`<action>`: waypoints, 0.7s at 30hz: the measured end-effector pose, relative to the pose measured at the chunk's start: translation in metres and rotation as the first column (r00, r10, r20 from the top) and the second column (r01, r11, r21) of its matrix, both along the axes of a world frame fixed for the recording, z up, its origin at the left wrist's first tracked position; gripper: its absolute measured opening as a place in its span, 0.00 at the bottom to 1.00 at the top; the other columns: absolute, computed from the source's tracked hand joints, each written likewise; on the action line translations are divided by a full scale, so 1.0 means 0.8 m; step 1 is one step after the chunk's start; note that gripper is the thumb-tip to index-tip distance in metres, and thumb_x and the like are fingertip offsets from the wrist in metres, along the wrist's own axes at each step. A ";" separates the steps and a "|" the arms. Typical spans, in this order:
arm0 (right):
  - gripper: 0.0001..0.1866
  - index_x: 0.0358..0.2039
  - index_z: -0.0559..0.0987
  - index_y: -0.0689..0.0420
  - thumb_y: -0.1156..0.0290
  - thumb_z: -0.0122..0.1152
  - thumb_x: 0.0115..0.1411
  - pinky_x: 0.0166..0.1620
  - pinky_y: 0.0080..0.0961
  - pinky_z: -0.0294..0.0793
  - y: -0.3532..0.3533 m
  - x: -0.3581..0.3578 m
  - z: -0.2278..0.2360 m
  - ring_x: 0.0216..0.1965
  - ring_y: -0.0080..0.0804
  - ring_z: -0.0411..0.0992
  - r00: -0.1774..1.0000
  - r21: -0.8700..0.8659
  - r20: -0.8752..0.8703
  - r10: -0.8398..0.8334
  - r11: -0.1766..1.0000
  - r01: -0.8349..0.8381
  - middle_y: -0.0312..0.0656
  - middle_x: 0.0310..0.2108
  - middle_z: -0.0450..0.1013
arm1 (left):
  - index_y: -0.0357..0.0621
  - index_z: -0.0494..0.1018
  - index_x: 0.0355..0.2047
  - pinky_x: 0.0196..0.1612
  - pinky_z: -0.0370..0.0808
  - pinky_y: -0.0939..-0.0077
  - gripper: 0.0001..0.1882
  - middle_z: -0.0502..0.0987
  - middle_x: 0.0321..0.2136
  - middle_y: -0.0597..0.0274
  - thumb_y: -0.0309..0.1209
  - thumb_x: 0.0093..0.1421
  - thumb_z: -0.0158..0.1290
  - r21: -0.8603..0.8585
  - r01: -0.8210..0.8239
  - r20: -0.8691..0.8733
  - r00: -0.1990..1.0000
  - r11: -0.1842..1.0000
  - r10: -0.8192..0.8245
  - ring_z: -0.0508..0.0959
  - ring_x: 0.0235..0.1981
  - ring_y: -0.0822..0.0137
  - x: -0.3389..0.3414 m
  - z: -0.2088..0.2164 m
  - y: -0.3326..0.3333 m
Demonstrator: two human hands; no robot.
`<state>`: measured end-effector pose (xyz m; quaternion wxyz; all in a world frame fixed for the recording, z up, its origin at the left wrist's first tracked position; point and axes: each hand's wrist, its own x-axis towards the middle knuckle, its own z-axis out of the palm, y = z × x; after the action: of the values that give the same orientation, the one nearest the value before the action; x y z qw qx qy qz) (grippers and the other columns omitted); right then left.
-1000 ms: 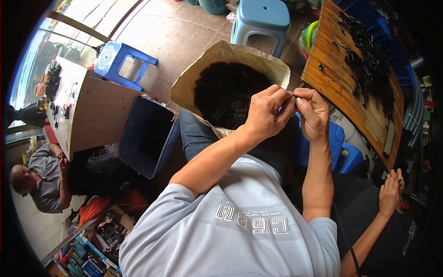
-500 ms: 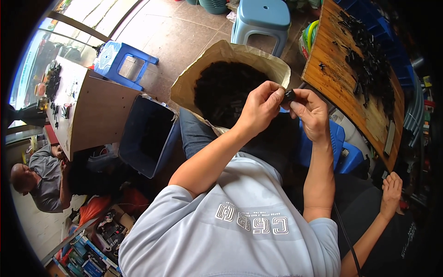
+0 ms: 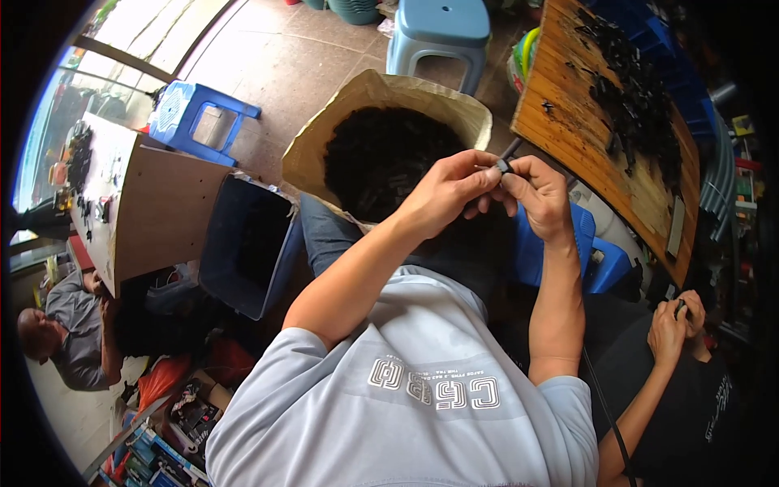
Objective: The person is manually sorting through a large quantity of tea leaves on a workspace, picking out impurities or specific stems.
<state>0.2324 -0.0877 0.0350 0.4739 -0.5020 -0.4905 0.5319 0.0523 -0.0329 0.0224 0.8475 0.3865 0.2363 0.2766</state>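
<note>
A small black part (image 3: 504, 165), too small to identify, is pinched between my two hands over the right rim of a large sack. My left hand (image 3: 453, 188) grips it from the left with thumb and forefinger. From the right, my right hand (image 3: 539, 195) holds the same part between thumb and fingertips. Below and to the left stands the open pale sack (image 3: 304, 154), its rim folded out. Inside lies a heap of small dark pieces (image 3: 381, 150).
On the right, a wooden table (image 3: 560, 105) carries a pile of black parts (image 3: 637, 97). A blue bin (image 3: 284, 264) stands left of my leg. Blue stools (image 3: 442, 24) are beyond the sack. One co-worker (image 3: 77, 325) sits at left; another's hands (image 3: 673, 325) are at right.
My hands have turned the black part, and the left fingers have shifted lower around it. The whole view has slid slightly left. The co-worker at right now has both hands together.
</note>
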 end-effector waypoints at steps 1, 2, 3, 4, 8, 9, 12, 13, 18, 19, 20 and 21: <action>0.06 0.36 0.74 0.65 0.75 0.53 0.63 0.26 0.14 0.67 0.000 -0.001 0.001 0.22 0.19 0.68 1.000 -0.016 -0.008 -0.004 1.000 0.003 0.40 0.27 0.74 | 0.37 0.70 0.47 0.25 0.67 0.85 0.14 0.75 0.26 0.65 0.32 0.63 0.52 0.199 -0.011 -0.101 0.994 0.980 0.032 0.71 0.23 0.78 0.000 -0.005 0.000; 0.06 0.36 0.74 0.65 0.75 0.53 0.63 0.27 0.14 0.67 0.000 0.001 -0.001 0.22 0.19 0.68 0.999 -0.056 0.031 0.020 0.998 -0.019 0.38 0.26 0.73 | 0.37 0.70 0.47 0.25 0.67 0.85 0.14 0.75 0.26 0.65 0.32 0.63 0.52 0.198 -0.003 -0.090 0.996 0.980 0.021 0.71 0.23 0.78 0.001 -0.009 0.000; 0.06 0.37 0.74 0.65 0.75 0.53 0.62 0.27 0.15 0.68 -0.001 0.001 0.002 0.22 0.19 0.68 0.999 -0.064 0.042 0.030 0.998 -0.028 0.37 0.26 0.73 | 0.35 0.71 0.47 0.26 0.69 0.82 0.15 0.77 0.26 0.62 0.31 0.62 0.52 0.366 -0.023 -0.141 0.987 0.930 0.080 0.72 0.23 0.76 0.001 -0.014 0.001; 0.06 0.37 0.74 0.64 0.75 0.53 0.62 0.27 0.15 0.68 -0.001 -0.002 0.006 0.22 0.19 0.69 0.998 -0.073 0.050 0.043 0.997 -0.040 0.36 0.26 0.72 | 0.34 0.71 0.47 0.28 0.72 0.78 0.16 0.78 0.26 0.60 0.29 0.61 0.51 0.525 -0.034 -0.181 0.972 0.850 0.151 0.73 0.24 0.74 0.000 -0.016 0.003; 0.06 0.38 0.74 0.64 0.75 0.53 0.62 0.28 0.16 0.68 -0.004 0.005 0.016 0.23 0.19 0.69 0.993 -0.118 0.110 0.051 0.992 -0.038 0.36 0.26 0.72 | 0.36 0.72 0.45 0.26 0.71 0.73 0.19 0.73 0.20 0.48 0.29 0.52 0.54 0.701 0.095 -0.324 0.925 0.707 0.197 0.73 0.18 0.62 0.006 -0.008 0.008; 0.06 0.38 0.74 0.64 0.75 0.53 0.62 0.28 0.16 0.68 -0.004 0.008 0.017 0.23 0.19 0.69 0.984 -0.139 0.158 0.076 0.989 -0.054 0.36 0.26 0.72 | 0.36 0.72 0.45 0.26 0.71 0.73 0.19 0.73 0.20 0.48 0.29 0.52 0.54 0.702 0.095 -0.321 0.927 0.706 0.195 0.73 0.18 0.62 0.007 -0.001 0.008; 0.06 0.38 0.74 0.64 0.75 0.53 0.62 0.28 0.16 0.68 -0.004 0.013 0.021 0.23 0.19 0.69 0.968 -0.164 0.215 0.128 0.982 -0.093 0.35 0.25 0.71 | 0.37 0.73 0.43 0.24 0.70 0.71 0.19 0.71 0.18 0.46 0.29 0.49 0.55 0.732 0.191 -0.426 0.877 0.654 0.221 0.72 0.17 0.56 0.008 0.007 0.007; 0.06 0.38 0.74 0.64 0.75 0.53 0.62 0.28 0.16 0.68 -0.003 0.013 0.022 0.23 0.19 0.69 0.962 -0.166 0.223 0.155 0.979 -0.120 0.35 0.25 0.71 | 0.38 0.74 0.41 0.24 0.70 0.71 0.18 0.71 0.18 0.47 0.29 0.49 0.55 0.704 0.161 -0.393 0.900 0.692 0.190 0.72 0.17 0.55 0.008 0.001 0.008; 0.06 0.37 0.74 0.64 0.76 0.53 0.62 0.28 0.16 0.68 0.006 0.008 0.022 0.23 0.18 0.68 0.953 -0.157 0.243 0.180 0.977 -0.144 0.35 0.24 0.71 | 0.39 0.75 0.38 0.25 0.71 0.68 0.16 0.72 0.19 0.47 0.31 0.49 0.55 0.667 0.115 -0.350 0.921 0.736 0.173 0.74 0.19 0.53 0.005 -0.008 0.013; 0.05 0.37 0.74 0.64 0.76 0.52 0.62 0.28 0.16 0.68 0.010 0.007 0.021 0.23 0.18 0.68 0.939 -0.167 0.286 0.190 0.975 -0.146 0.35 0.24 0.71 | 0.35 0.73 0.42 0.28 0.71 0.74 0.16 0.74 0.21 0.54 0.29 0.52 0.54 0.678 0.186 -0.421 0.891 0.711 0.168 0.72 0.22 0.65 0.003 -0.005 0.016; 0.05 0.37 0.74 0.64 0.76 0.52 0.62 0.28 0.16 0.68 0.012 0.005 0.019 0.23 0.18 0.68 0.939 -0.168 0.286 0.190 0.975 -0.146 0.35 0.24 0.71 | 0.31 0.72 0.45 0.30 0.72 0.79 0.17 0.76 0.24 0.61 0.26 0.56 0.53 0.682 0.257 -0.489 0.856 0.685 0.166 0.71 0.26 0.78 0.001 -0.003 0.019; 0.05 0.37 0.74 0.63 0.75 0.53 0.62 0.27 0.16 0.68 0.014 0.003 0.018 0.23 0.18 0.68 0.929 -0.145 0.329 0.170 0.981 -0.128 0.35 0.23 0.71 | 0.31 0.72 0.45 0.30 0.72 0.79 0.17 0.76 0.24 0.61 0.26 0.56 0.53 0.682 0.257 -0.490 0.856 0.685 0.166 0.71 0.26 0.78 -0.001 -0.004 0.023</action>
<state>0.2348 -0.0764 0.0497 0.3089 -0.5753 -0.5685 0.5004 0.0516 -0.0149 0.0194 0.5354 0.7550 0.3142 0.2112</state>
